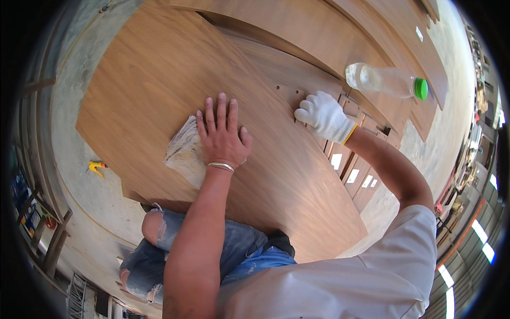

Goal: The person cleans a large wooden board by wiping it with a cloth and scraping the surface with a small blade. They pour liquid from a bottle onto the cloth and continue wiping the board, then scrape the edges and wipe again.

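A large brown wood-grain panel (143, 90) lies slantwise before me. My left hand (222, 139), bare with a light band at the wrist, rests flat on it with the fingers spread. Beneath that hand's left side is a crumpled, stained whitish cloth (183, 151), partly hidden by the palm. Over at the panel's right edge, my right hand (324, 116) wears a white knitted glove with a yellow cuff. Its fingers are curled closed against that edge; whatever they may grip is hidden.
A clear plastic bottle (385, 80) with a green cap lies on its side on more brown panels (297, 32) beyond my right hand. Below that hand, stacked wooden pieces (361, 170) carry white labels. A yellow air blow gun (96, 168) is on the concrete floor to the left.
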`<move>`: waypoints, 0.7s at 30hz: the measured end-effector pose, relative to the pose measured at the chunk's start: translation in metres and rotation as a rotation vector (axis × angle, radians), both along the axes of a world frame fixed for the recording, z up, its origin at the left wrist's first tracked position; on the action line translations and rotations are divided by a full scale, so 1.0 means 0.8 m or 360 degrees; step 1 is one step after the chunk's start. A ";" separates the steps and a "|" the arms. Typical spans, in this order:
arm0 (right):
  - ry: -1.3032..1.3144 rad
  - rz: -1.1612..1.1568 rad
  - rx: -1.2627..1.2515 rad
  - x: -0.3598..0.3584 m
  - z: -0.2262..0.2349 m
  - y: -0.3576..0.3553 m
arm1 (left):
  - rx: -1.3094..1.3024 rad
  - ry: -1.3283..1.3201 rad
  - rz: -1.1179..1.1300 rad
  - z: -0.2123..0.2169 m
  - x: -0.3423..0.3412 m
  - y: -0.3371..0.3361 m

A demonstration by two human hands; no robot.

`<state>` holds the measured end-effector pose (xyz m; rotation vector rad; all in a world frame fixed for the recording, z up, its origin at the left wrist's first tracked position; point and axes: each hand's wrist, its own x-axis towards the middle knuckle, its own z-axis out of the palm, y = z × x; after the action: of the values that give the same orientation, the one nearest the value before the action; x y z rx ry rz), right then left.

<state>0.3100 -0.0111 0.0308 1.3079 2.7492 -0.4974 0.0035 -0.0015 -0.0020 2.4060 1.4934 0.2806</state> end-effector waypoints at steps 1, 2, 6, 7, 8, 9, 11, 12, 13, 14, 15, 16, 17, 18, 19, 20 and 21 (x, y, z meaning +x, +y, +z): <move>0.0001 -0.0010 0.0023 0.003 0.000 -0.009 | 0.0004 0.0000 -0.0006 0.001 0.000 0.000; 0.0002 -0.0022 0.0045 0.007 -0.001 -0.018 | 0.0008 0.0001 -0.0012 0.001 0.001 0.001; 0.0045 -0.0063 0.0114 0.013 0.002 -0.047 | 0.0009 0.0011 -0.0033 0.003 0.002 -0.001; 0.0058 -0.0077 0.0119 0.014 0.003 -0.052 | 0.0011 0.0011 -0.0033 0.003 0.003 -0.002; 0.0071 -0.0092 0.0124 0.016 0.005 -0.058 | 0.0012 0.0012 -0.0034 0.003 0.003 -0.002; 0.0070 -0.0102 0.0143 0.018 0.006 -0.065 | 0.0015 0.0010 -0.0036 0.004 0.004 -0.002; 0.0069 -0.0120 0.0179 0.023 0.009 -0.084 | 0.0026 0.0001 -0.0052 0.005 0.006 -0.002; 0.0044 -0.0134 0.0139 0.025 0.012 -0.094 | 0.0026 0.0000 -0.0058 0.005 0.006 -0.003; 0.0019 -0.0148 0.0098 0.027 0.016 -0.105 | 0.0030 0.0004 -0.0058 0.005 0.005 -0.004; -0.0006 -0.0161 0.0057 0.029 0.020 -0.116 | 0.0035 0.0008 -0.0058 0.005 0.003 -0.003; -0.0019 -0.0169 0.0055 0.034 0.021 -0.129 | 0.0040 0.0001 -0.0059 0.004 0.004 -0.003; -0.0031 -0.0177 0.0052 0.038 0.021 -0.143 | 0.0040 0.0010 -0.0060 0.004 0.005 -0.003; -0.0044 -0.0185 0.0050 0.042 0.022 -0.156 | 0.0040 0.0019 -0.0060 0.005 0.005 -0.004; -0.0039 -0.0188 0.0026 0.045 0.025 -0.166 | 0.0044 0.0031 -0.0059 0.004 0.004 -0.003; -0.0038 -0.0205 0.0008 0.048 0.026 -0.177 | 0.0044 0.0030 -0.0059 0.004 0.004 -0.004; -0.0037 -0.0222 -0.0009 0.052 0.027 -0.188 | 0.0044 0.0029 -0.0057 0.004 0.004 -0.005; -0.0031 -0.0241 -0.0028 0.053 0.027 -0.197 | 0.0042 0.0031 -0.0058 0.004 0.004 -0.005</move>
<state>0.3527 -0.1685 0.0523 1.5156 2.6364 -0.5140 0.0066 -0.0056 0.0012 2.4605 1.4613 0.2707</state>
